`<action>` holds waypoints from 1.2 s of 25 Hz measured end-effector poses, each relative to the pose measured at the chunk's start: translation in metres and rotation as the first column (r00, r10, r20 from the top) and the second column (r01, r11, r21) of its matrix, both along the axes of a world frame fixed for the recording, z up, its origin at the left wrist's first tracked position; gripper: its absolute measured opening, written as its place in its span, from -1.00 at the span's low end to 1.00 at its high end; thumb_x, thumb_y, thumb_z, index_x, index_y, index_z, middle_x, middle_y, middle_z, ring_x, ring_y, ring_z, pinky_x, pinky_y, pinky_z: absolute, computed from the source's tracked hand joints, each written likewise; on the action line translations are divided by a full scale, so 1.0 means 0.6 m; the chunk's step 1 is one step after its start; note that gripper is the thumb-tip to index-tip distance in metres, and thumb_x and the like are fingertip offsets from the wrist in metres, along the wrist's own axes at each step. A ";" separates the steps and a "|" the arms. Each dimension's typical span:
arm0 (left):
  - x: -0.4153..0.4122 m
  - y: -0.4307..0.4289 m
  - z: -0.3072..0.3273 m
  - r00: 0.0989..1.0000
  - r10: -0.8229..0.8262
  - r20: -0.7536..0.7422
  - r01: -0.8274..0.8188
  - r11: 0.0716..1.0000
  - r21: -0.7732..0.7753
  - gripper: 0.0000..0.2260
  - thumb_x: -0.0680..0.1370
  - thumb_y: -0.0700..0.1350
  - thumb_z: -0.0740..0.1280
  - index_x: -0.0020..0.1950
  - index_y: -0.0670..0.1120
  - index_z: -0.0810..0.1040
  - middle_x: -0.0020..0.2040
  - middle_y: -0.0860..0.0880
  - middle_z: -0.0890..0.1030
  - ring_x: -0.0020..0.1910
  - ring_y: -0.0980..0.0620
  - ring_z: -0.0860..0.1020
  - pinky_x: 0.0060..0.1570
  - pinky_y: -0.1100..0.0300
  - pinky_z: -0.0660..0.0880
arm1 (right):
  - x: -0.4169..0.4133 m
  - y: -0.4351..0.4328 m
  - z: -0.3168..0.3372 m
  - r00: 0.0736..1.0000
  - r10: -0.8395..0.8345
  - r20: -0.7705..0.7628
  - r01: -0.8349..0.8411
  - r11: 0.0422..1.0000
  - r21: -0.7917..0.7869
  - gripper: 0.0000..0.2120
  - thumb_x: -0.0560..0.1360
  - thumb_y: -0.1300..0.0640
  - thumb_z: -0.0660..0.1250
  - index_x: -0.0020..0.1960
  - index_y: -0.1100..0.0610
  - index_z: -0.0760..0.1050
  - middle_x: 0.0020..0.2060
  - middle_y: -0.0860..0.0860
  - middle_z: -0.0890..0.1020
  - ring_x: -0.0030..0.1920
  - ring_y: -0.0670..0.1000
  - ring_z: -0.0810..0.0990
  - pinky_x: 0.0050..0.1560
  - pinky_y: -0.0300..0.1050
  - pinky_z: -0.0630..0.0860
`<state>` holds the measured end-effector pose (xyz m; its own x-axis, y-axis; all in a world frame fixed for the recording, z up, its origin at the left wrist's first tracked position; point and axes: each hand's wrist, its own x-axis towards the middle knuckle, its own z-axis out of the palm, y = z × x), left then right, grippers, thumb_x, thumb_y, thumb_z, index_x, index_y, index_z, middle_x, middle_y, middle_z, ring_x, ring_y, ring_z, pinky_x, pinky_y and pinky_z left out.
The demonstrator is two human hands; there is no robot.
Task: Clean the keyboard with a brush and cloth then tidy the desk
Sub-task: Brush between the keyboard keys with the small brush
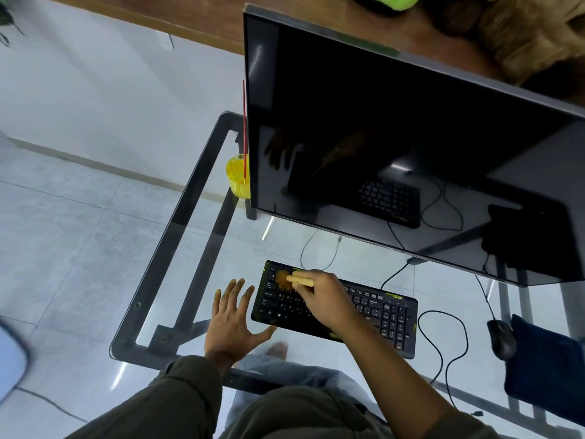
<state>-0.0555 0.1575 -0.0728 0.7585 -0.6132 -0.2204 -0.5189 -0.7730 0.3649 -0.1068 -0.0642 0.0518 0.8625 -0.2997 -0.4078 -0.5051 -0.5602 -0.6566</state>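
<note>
Glass-topped desk point(177, 223) with a dark metal frame, standing on glossy pale grey floor tiles point(69, 236) that show through the glass. Beyond the desk's far left corner, a white wall point(110, 90) meets the floor at a beige skirting strip point(95, 163). A brown wooden ledge point(142, 20) runs along the wall above. The light is soft and even.

Soft daylight, wide-angle edge warp, screen point(395, 147) glare.

The black keyboard point(389, 318), trimmed in yellow-green, lies flat and askew on the glass worktop point(278, 242). The brush point(296, 280) has a pale handle and brown bristles. It is held in the right grip point(326, 299), with its bristles on the upper-left keys. A dark blue cloth point(544, 359) lies at the worktop's right edge.
</note>
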 end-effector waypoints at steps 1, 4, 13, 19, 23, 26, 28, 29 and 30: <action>0.000 0.001 0.000 1.000 0.000 0.001 0.000 1.000 0.006 -0.09 0.39 0.57 0.14 0.53 -0.02 0.29 0.59 -0.11 0.22 0.61 -0.10 0.07 0.55 -0.21 0.03 | 0.001 0.002 -0.001 0.999 0.049 -0.024 -0.048 0.999 0.018 -0.71 0.56 0.02 0.38 0.27 -0.02 0.60 0.17 -0.07 0.67 0.00 -0.14 0.62 0.05 -0.29 0.52; 0.000 0.003 -0.004 1.000 0.003 -0.002 -0.003 1.000 0.020 -0.09 0.39 0.57 0.13 0.54 -0.01 0.29 0.60 -0.10 0.20 0.61 -0.10 0.05 0.55 -0.20 0.01 | 0.004 0.005 0.002 1.000 0.029 -0.007 -0.028 0.999 0.017 -0.69 0.56 0.04 0.39 0.30 0.00 0.59 0.20 -0.05 0.66 -0.04 -0.21 0.59 0.09 -0.31 0.51; -0.001 0.000 -0.002 1.000 0.010 -0.020 -0.009 1.000 0.029 -0.08 0.37 0.59 0.13 0.56 0.03 0.26 0.62 -0.06 0.15 0.61 -0.05 -0.03 0.57 -0.14 -0.10 | -0.001 0.001 0.001 1.000 0.008 0.022 -0.008 1.000 -0.015 -0.69 0.57 0.06 0.38 0.31 0.01 0.58 0.17 -0.10 0.67 -0.14 -0.35 0.58 -0.08 -0.53 0.38; 0.000 0.002 -0.002 1.000 0.003 -0.015 -0.003 1.000 0.019 -0.08 0.38 0.58 0.14 0.55 0.01 0.27 0.61 -0.08 0.17 0.61 -0.08 0.02 0.56 -0.17 -0.06 | -0.021 -0.002 -0.003 0.999 -0.015 0.046 0.017 0.999 -0.041 -0.70 0.58 0.05 0.37 0.31 -0.01 0.58 0.16 -0.10 0.68 -0.33 -0.38 0.50 -0.24 -0.56 0.34; 0.001 0.002 -0.002 1.000 0.002 -0.008 -0.002 1.000 0.021 -0.08 0.38 0.58 0.13 0.55 0.01 0.28 0.61 -0.08 0.17 0.62 -0.07 0.01 0.57 -0.16 -0.07 | -0.034 -0.008 -0.009 0.997 -0.060 0.040 0.063 0.996 -0.068 -0.70 0.58 0.07 0.37 0.31 0.03 0.58 0.18 -0.09 0.67 -0.28 -0.36 0.51 -0.18 -0.54 0.33; 0.000 0.003 -0.004 1.000 0.007 -0.010 -0.007 1.000 0.020 -0.08 0.38 0.58 0.13 0.55 0.00 0.28 0.61 -0.08 0.17 0.62 -0.07 0.01 0.57 -0.17 -0.04 | -0.040 -0.010 -0.009 0.999 -0.045 0.007 0.045 0.997 -0.063 -0.69 0.57 0.04 0.37 0.30 0.01 0.59 0.16 -0.11 0.67 -0.35 -0.29 0.55 -0.24 -0.51 0.36; 0.000 0.002 -0.002 1.000 -0.001 0.000 0.001 1.000 0.016 -0.09 0.38 0.57 0.15 0.54 -0.01 0.29 0.60 -0.08 0.19 0.61 -0.07 0.02 0.56 -0.18 -0.02 | -0.044 -0.009 -0.011 0.999 -0.032 0.001 0.032 0.997 -0.074 -0.70 0.57 0.02 0.38 0.29 0.00 0.60 0.16 -0.11 0.68 -0.33 -0.25 0.58 -0.25 -0.50 0.39; 0.000 0.003 -0.003 1.000 0.000 -0.002 0.000 1.000 0.010 -0.09 0.39 0.57 0.15 0.54 -0.02 0.30 0.60 -0.09 0.20 0.61 -0.07 0.03 0.56 -0.18 -0.01 | -0.046 -0.008 -0.010 0.998 -0.059 0.013 0.059 0.996 -0.068 -0.71 0.57 0.03 0.38 0.28 0.00 0.60 0.14 -0.11 0.69 -0.35 -0.24 0.58 -0.28 -0.48 0.40; 0.000 0.003 -0.003 1.000 0.005 -0.001 -0.005 1.000 0.002 -0.09 0.38 0.57 0.16 0.54 -0.02 0.30 0.60 -0.09 0.20 0.61 -0.07 0.03 0.56 -0.18 -0.01 | -0.047 -0.007 -0.010 0.998 -0.062 0.003 0.062 0.996 -0.069 -0.71 0.56 0.02 0.38 0.27 0.00 0.61 0.12 -0.11 0.70 -0.36 -0.21 0.59 -0.31 -0.45 0.43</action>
